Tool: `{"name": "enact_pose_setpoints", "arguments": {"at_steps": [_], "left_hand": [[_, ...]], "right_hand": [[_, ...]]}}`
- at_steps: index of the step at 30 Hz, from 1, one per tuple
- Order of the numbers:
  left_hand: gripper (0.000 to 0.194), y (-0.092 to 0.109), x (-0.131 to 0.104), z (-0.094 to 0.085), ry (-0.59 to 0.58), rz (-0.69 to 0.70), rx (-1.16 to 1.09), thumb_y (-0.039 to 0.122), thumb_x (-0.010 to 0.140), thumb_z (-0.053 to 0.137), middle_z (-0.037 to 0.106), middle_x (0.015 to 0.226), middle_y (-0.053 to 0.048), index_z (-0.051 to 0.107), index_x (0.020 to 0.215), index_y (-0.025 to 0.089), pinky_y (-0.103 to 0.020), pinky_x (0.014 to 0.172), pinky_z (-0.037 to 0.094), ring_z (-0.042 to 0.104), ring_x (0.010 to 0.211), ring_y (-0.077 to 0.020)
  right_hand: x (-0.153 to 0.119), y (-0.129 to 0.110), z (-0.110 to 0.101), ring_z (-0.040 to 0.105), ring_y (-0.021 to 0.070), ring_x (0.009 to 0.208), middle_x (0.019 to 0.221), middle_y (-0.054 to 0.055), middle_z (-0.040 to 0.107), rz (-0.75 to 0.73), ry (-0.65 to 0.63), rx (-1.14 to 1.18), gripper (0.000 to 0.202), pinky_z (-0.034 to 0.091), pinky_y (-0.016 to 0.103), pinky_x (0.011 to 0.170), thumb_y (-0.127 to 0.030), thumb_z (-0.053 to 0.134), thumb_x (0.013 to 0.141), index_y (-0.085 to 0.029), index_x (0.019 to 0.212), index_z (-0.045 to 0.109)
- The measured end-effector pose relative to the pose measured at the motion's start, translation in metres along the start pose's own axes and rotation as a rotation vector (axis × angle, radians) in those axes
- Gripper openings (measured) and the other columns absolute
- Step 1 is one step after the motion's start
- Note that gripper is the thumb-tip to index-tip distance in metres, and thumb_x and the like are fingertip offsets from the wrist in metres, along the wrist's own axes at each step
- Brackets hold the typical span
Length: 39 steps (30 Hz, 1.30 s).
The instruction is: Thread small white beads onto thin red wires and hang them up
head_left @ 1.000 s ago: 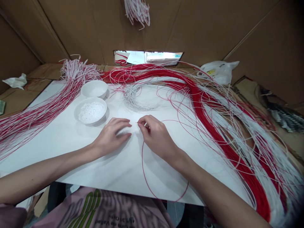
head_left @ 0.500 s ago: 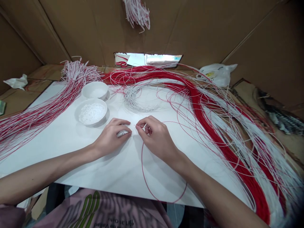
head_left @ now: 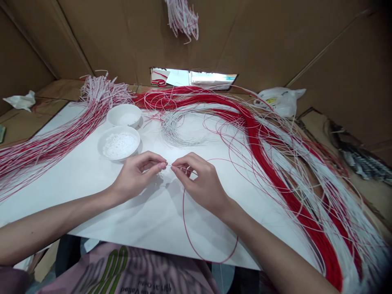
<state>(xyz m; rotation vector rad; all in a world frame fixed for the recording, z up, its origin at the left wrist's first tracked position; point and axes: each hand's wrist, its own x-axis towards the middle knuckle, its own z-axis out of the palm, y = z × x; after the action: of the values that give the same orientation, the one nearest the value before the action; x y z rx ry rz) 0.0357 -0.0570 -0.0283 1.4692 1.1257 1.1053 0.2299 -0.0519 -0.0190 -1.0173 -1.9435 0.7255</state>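
Red cord (head_left: 184,220) is between the two hands: its thin tip sticks out to the left of the right hand (head_left: 203,185), and the rest hangs in a wide loop that dips past the near edge of the white surface (head_left: 137,228). The right grip is clamped on the cord, thumb and forefinger pressed together around it just behind the tip. In the left hand (head_left: 130,179), thumb and forefinger meet at the ends, just beside that tip; whether they pinch anything is too small to tell. Small pale bits lie under the left fingers.

Just beyond the left hand, a white bowl (head_left: 118,129) holds many small white pieces (head_left: 121,145), with a second bowl (head_left: 114,112) close behind it. Farther out, a curved hank of white strands (head_left: 171,128) lies ahead of the hands. A thick red bundle (head_left: 253,139) sweeps across the back and down the right side alongside long white strands (head_left: 277,157). On the left, a red-and-white bundle (head_left: 61,134) ends in a frayed-looking tuft. Past these are a crumpled plastic bag (head_left: 281,101), back right, and brown cardboard walls (head_left: 101,36), with another pale tuft (head_left: 183,20) hanging at the top.
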Motion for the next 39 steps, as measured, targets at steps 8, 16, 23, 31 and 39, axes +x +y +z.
{"name": "enact_pose_setpoints", "arguments": {"at_steps": [8, 16, 23, 31, 39], "left_hand": [[0.012, -0.001, -0.002, 0.002, -0.054, 0.035, 0.013, 0.026, 0.085, 0.068, 0.071, 0.086, -0.002, 0.069, 0.094, 0.018, -0.022, 0.074, 0.057, 0.068, 0.08, -0.013], [0.02, -0.001, 0.001, 0.0, -0.006, -0.064, 0.009, 0.033, 0.082, 0.071, 0.071, 0.085, -0.005, 0.068, 0.094, 0.017, -0.025, 0.067, 0.058, 0.068, 0.077, -0.0156], [0.02, 0.0, 0.002, -0.001, 0.017, -0.122, -0.03, 0.032, 0.081, 0.073, 0.07, 0.084, -0.005, 0.069, 0.092, 0.016, -0.024, 0.069, 0.058, 0.067, 0.077, -0.0145], [0.021, 0.003, 0.003, 0.001, 0.011, -0.163, -0.055, 0.032, 0.08, 0.073, 0.071, 0.081, -0.005, 0.068, 0.091, 0.016, -0.024, 0.068, 0.058, 0.068, 0.075, -0.0145], [0.019, -0.001, 0.003, -0.001, 0.052, -0.086, 0.009, 0.033, 0.08, 0.072, 0.07, 0.081, -0.003, 0.069, 0.09, 0.017, -0.024, 0.068, 0.056, 0.067, 0.074, -0.0139]], "right_hand": [[-0.005, 0.004, 0.009, 0.059, 0.0114, 0.072, 0.084, 0.002, 0.064, -0.074, -0.003, -0.003, 0.009, 0.049, 0.023, 0.06, -0.016, 0.057, 0.092, -0.019, 0.09, 0.065], [0.001, -0.001, -0.004, 0.061, 0.0137, 0.077, 0.098, 0.003, 0.065, 0.079, -0.07, 0.098, 0.03, 0.052, 0.028, 0.068, -0.01, 0.059, 0.078, -0.022, 0.106, 0.06], [0.016, 0.006, -0.021, 0.063, 0.0133, 0.073, 0.084, 0.002, 0.067, 0.392, 0.118, 0.459, 0.01, 0.05, 0.027, 0.067, -0.018, 0.056, 0.081, -0.018, 0.087, 0.064], [0.007, 0.006, -0.01, 0.063, 0.0145, 0.081, 0.091, 0.002, 0.067, 0.195, 0.037, 0.227, 0.008, 0.052, 0.028, 0.073, -0.024, 0.064, 0.085, -0.02, 0.092, 0.064], [-0.005, 0.005, 0.006, 0.061, 0.0121, 0.071, 0.085, 0.002, 0.067, -0.086, -0.043, -0.067, 0.005, 0.05, 0.025, 0.067, -0.018, 0.059, 0.091, -0.02, 0.091, 0.064]]}}
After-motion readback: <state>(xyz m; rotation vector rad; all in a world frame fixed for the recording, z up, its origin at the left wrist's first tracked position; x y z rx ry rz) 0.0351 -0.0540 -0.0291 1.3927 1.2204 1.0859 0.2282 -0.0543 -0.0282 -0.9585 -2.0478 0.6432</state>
